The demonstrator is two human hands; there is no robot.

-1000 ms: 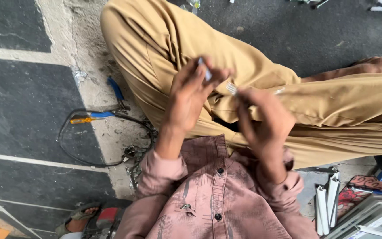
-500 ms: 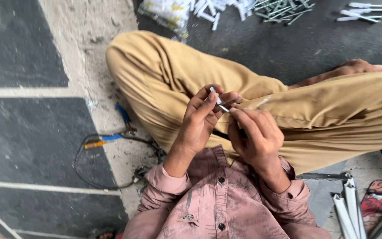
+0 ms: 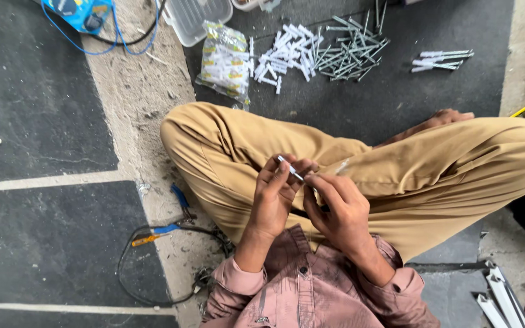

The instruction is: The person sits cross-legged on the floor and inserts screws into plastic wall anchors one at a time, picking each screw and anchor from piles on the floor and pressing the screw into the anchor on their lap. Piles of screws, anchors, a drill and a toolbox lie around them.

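Far floor: a heap of white plugs (image 3: 284,56) and metal screws (image 3: 350,51), with a packet bag (image 3: 225,58) to its left.
Your left hand (image 3: 274,197): pinches a small white plug (image 3: 289,167) over your lap.
Your right hand (image 3: 335,209): fingers curled, touching that plug's near end.

We count two hands at work, our left hand (image 3: 277,197) and our right hand (image 3: 335,212), with one small white plug (image 3: 289,167) pinched between them. On the floor ahead lie three groups of fasteners: one heap of white plugs (image 3: 284,58), one heap of grey screws (image 3: 350,51), too many in each to count, and one small set of about four assembled pieces (image 3: 442,61). One printed bag (image 3: 225,59) and one clear plastic box (image 3: 199,18) sit beside them.
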